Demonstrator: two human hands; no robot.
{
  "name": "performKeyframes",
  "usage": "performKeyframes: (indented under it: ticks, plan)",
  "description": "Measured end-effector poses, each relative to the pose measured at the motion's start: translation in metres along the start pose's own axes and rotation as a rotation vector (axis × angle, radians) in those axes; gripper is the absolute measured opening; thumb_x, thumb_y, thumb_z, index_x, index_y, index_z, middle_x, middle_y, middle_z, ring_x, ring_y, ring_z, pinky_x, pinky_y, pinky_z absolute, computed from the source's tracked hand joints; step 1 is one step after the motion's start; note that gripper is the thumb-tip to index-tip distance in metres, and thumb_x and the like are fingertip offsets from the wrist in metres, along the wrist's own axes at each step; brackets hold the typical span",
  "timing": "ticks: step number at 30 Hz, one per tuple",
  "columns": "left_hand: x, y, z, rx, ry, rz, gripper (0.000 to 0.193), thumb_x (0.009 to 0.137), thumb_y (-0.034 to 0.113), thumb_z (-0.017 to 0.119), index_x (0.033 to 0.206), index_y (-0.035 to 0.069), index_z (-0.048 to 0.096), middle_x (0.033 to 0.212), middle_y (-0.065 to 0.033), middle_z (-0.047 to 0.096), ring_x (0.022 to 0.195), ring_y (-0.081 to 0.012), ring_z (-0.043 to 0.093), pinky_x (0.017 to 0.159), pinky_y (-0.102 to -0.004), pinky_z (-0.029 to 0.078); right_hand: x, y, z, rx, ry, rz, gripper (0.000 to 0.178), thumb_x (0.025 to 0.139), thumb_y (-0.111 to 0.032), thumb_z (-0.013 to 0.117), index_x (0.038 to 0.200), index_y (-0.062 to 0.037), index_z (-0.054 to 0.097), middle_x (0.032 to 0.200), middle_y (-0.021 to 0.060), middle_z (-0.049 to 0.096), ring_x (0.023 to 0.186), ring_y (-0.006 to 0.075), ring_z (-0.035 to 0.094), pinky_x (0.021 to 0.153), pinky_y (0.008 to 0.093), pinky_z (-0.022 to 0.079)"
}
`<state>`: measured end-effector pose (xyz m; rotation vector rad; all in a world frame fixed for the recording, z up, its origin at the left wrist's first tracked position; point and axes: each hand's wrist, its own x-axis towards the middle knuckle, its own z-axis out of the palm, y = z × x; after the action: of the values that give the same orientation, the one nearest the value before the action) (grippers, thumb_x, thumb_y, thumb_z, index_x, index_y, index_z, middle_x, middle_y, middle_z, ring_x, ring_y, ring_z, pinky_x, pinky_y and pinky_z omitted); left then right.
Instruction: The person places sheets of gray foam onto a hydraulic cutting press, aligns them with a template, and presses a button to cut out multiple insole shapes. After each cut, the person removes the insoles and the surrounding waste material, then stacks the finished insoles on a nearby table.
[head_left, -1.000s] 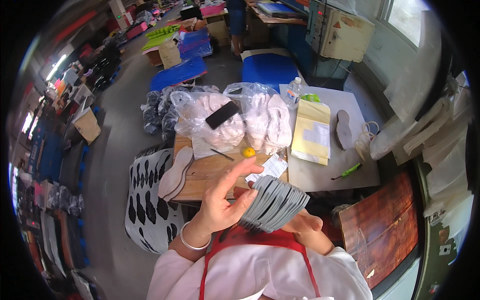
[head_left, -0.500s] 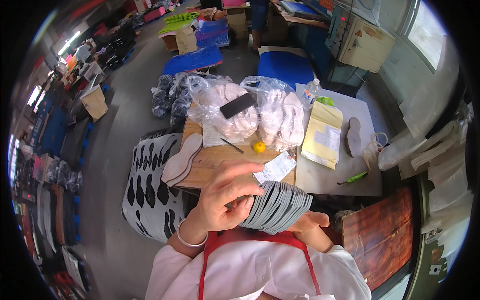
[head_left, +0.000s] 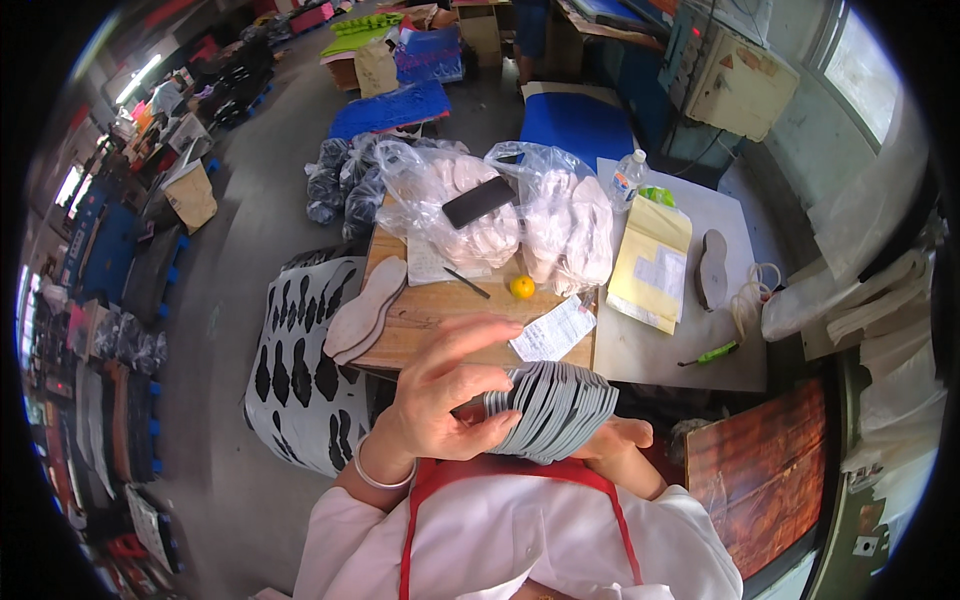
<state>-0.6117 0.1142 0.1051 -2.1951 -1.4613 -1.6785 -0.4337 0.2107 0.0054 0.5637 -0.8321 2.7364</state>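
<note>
A fanned stack of thin grey insole pieces (head_left: 553, 408) sits close to my chest, above the near edge of the wooden table (head_left: 430, 312). My right hand (head_left: 617, 443) cradles the stack from underneath. My left hand (head_left: 447, 390) rests on the stack's left end, thumb and fingers pinching the top pieces, index finger stretched out. A bangle circles my left wrist. Beyond my hands lie a white paper slip (head_left: 553, 329) and a small orange ball (head_left: 522, 287).
Two beige insoles (head_left: 365, 310) overhang the table's left edge. Clear bags of pale insoles (head_left: 500, 205) with a black phone (head_left: 479, 201) fill the back. A yellow envelope (head_left: 650, 263), grey sole (head_left: 712, 268), plastic bottle (head_left: 627, 178) and green pen (head_left: 711, 353) lie on the grey board at right. A black-and-white patterned sheet (head_left: 305, 365) hangs left.
My left hand has lowered from a raised, spread pose onto the left end of the grey stack. The view has tilted slightly; the stack stays in my right hand.
</note>
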Motion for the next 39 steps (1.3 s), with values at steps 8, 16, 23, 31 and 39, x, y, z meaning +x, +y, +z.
performKeyframes:
  ticks: [8, 16, 23, 31, 39]
  plan:
    - [-0.003, 0.0, 0.008, -0.03, 0.009, -0.06, 0.024, 0.068, 0.004, 0.064, 0.089, 0.005, 0.055, 0.113, -0.0252, 0.059, 0.101, -0.0405, 0.059, 0.086, -0.0459, 0.048, 0.0, 0.003, -0.003, 0.047, -0.042, -0.025, 0.137, 0.046, -0.075, 0.073, 0.146, 0.0, 0.018, 0.15, 0.0171, 0.024, 0.138, 0.0302, 0.027, 0.114, 0.0454, 0.021]
    - [-0.004, -0.001, 0.013, 0.09, -0.025, 0.052, 0.019, 0.07, 0.004, 0.061, 0.089, 0.007, 0.064, 0.119, -0.0184, 0.058, 0.105, -0.0372, 0.057, 0.089, -0.0446, 0.048, -0.004, 0.001, -0.002, -0.029, 0.044, 0.055, 0.136, 0.051, -0.084, 0.062, 0.146, 0.003, 0.017, 0.151, 0.0174, 0.022, 0.139, 0.0303, 0.026, 0.114, 0.0448, 0.02]
    - [-0.003, 0.003, 0.012, 0.111, -0.032, -0.008, 0.018, 0.069, 0.004, 0.065, 0.086, 0.006, 0.062, 0.12, -0.0189, 0.058, 0.108, -0.0385, 0.055, 0.089, -0.0449, 0.048, -0.01, 0.001, -0.003, -0.017, 0.157, 0.102, 0.136, 0.051, -0.084, 0.061, 0.146, 0.0033, 0.017, 0.151, 0.0179, 0.023, 0.139, 0.0315, 0.026, 0.114, 0.0455, 0.019]
    - [-0.002, 0.006, 0.016, 0.08, -0.042, -0.057, 0.024, 0.067, 0.007, 0.074, 0.086, 0.005, 0.059, 0.124, -0.0194, 0.055, 0.109, -0.0385, 0.054, 0.09, -0.0447, 0.046, 0.003, -0.005, 0.003, -0.051, 0.114, 0.137, 0.137, 0.049, -0.083, 0.062, 0.145, 0.0038, 0.018, 0.148, 0.0189, 0.027, 0.136, 0.0304, 0.031, 0.113, 0.0437, 0.022]
    - [-0.001, 0.011, 0.015, 0.073, -0.075, -0.149, 0.023, 0.067, 0.002, 0.072, 0.085, 0.005, 0.059, 0.126, -0.0181, 0.053, 0.112, -0.0374, 0.053, 0.09, -0.0442, 0.046, 0.005, -0.008, 0.005, -0.069, 0.117, 0.164, 0.137, 0.05, -0.084, 0.061, 0.145, 0.0047, 0.018, 0.148, 0.0197, 0.029, 0.136, 0.0298, 0.032, 0.113, 0.0435, 0.023]
